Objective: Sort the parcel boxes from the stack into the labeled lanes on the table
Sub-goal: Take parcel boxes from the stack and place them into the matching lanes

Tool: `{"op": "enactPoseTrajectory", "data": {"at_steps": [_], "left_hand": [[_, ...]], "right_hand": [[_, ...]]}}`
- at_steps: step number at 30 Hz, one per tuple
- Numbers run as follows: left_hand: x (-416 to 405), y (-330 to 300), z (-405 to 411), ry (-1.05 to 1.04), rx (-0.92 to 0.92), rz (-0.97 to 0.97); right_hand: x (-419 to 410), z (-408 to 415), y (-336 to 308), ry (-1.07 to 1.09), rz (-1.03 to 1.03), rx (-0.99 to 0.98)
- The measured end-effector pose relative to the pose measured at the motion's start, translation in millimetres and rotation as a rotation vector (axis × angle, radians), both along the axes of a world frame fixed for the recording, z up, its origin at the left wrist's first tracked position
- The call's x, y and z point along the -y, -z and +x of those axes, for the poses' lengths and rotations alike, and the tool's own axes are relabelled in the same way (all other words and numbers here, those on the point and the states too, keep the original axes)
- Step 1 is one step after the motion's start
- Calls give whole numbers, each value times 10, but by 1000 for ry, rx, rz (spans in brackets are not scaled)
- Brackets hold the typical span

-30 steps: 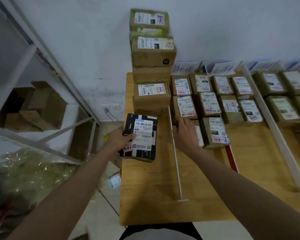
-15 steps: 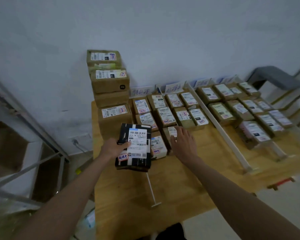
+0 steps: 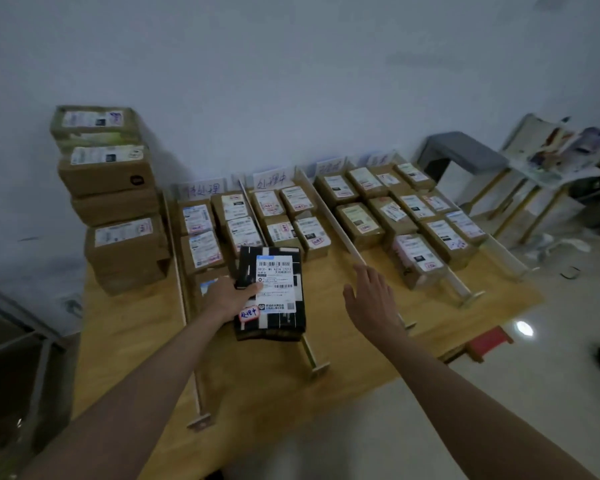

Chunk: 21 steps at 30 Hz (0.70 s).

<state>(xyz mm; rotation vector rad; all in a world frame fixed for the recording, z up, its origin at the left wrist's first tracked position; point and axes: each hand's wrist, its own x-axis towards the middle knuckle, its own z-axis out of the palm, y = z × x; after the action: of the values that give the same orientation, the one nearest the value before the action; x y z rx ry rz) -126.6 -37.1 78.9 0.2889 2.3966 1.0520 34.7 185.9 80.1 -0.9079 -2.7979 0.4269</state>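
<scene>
My left hand [image 3: 230, 296] grips a black parcel box [image 3: 272, 292] by its left edge, thumb on top; it bears a white shipping label and a small red-bordered sticker. The box hangs over the near end of the second lane, above the divider rail [image 3: 310, 355]. My right hand [image 3: 369, 299] hovers with straight fingers to the right of the box, touching nothing. A stack of brown parcel boxes [image 3: 118, 209] stands at the table's far left corner. Brown labelled parcels [image 3: 291, 220] fill the far ends of the lanes, behind handwritten lane signs [image 3: 271, 180].
The wooden table [image 3: 125, 341] has white divider rails [image 3: 343, 237] running front to back. A grey stool [image 3: 465, 154] and a cluttered rack [image 3: 561, 150] stand right of the table. A red object [image 3: 490, 341] lies on the floor. A metal shelf frame [image 3: 21, 341] is at the left.
The view has swung right and back. My left hand has carried the black box rightward from beside the stack to over the second lane. My right hand has lifted off the parcels and moved right.
</scene>
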Motion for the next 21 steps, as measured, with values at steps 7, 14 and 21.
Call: {"op": "enactPoseTrajectory", "data": {"at_steps": [7,14,21], "left_hand": [[-1007,151,771,-90,15,20],[-1532,286,1087,-123,39,16],[-1958,484,944,-139,58,-42]], "right_hand": [[-995,733,122,15,2,29],[-1463,932,207,-22,-20,9],[-1858,624,383,-62,-25,31]]}}
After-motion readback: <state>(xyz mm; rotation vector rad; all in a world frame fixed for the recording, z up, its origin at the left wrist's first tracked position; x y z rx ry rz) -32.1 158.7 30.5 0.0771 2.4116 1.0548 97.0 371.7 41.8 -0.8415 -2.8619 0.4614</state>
